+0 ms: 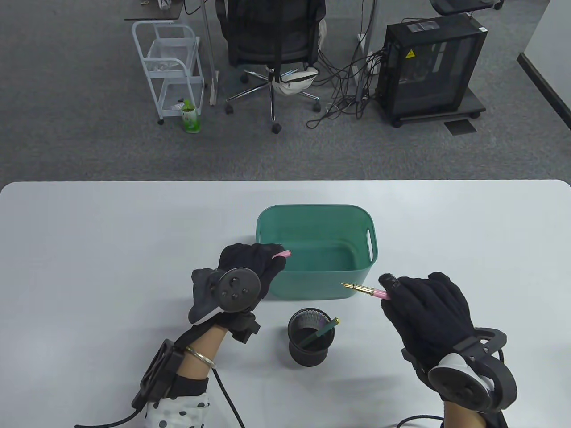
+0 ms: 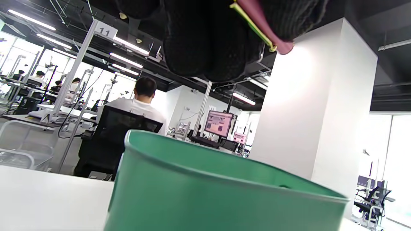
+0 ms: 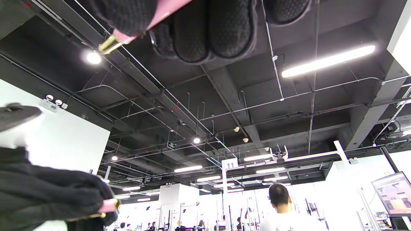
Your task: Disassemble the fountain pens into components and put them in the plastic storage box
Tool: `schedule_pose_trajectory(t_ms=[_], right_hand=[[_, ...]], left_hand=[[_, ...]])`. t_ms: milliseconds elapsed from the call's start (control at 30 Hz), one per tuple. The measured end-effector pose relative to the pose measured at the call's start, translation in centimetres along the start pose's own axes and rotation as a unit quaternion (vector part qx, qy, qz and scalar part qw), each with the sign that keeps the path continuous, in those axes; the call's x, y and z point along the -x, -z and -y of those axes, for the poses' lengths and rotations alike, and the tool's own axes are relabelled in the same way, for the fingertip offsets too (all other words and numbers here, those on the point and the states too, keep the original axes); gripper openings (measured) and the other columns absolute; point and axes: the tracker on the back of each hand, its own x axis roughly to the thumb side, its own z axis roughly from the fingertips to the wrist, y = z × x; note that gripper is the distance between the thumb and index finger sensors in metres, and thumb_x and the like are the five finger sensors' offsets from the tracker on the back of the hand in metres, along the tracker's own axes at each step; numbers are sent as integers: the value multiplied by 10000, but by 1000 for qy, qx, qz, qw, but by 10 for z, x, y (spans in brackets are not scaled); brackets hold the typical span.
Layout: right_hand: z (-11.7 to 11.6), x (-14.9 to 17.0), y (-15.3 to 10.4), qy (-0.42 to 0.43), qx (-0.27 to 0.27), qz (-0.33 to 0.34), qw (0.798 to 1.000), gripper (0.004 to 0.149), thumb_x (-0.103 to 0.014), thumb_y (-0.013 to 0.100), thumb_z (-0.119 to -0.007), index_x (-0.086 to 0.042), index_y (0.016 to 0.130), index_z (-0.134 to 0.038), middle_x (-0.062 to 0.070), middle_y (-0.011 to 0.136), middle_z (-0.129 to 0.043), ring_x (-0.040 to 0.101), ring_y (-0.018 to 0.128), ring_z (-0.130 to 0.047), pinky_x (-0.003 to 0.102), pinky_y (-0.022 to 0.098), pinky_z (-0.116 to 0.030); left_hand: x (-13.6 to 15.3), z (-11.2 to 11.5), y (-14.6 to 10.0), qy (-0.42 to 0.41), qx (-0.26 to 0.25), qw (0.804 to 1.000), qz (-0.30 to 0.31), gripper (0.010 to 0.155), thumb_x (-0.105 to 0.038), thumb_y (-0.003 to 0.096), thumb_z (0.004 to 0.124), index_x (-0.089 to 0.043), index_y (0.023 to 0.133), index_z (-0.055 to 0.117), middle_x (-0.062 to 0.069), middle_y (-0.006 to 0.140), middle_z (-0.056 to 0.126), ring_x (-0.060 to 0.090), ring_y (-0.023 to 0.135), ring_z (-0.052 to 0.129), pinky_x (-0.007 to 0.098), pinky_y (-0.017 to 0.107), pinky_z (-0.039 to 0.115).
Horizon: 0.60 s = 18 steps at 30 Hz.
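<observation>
White table (image 1: 89,249), green box (image 1: 357,214), pink pen parts in both hands.

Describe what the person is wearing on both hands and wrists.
Both the left hand and right hand wear black knit gloves. Each carries a round black-and-white tracker on its back. The left wrist has a thin gold bangle, a black strapped unit with a cable, and a white, black-dotted sleeve.

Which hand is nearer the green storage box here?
Left. The left hand, holding a pink pen cap, is at the green storage box's near-left corner. The right hand, holding the pink pen body, is off its near-right corner.
</observation>
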Motion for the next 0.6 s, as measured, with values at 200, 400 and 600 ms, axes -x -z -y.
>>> schedule_pose_trajectory(t_ms=[200, 400, 600], right_hand=[[3, 2, 0, 5, 7, -3, 1000, 442, -475, 550, -718, -311, 938, -853, -43, 844, -874, 131, 756, -863, 479, 755, -617], [5, 3, 0, 9, 11, -5, 1000, 444, -475, 551, -718, -311, 941, -850, -42, 845, -874, 133, 756, -863, 480, 755, -616], [6, 5, 0, 11, 12, -8, 1000, 445, -475, 551, -718, -309, 942, -851, -43, 845, -874, 132, 755, -863, 479, 755, -617]], left_hand=[[1, 20, 25, 6, 37, 999, -23, 465, -437, 672, 671, -139, 990, 834, 33, 876, 954, 236, 800, 913, 517, 789, 568], [4, 39, 41, 10, 64, 997, -47, 464, -438, 673, 670, -142, 993, 829, 29, 884, 950, 235, 810, 909, 519, 795, 561], [5, 53, 50, 16, 85, 995, -56, 462, -440, 673, 670, -151, 999, 823, 26, 896, 945, 233, 824, 905, 526, 810, 545]])
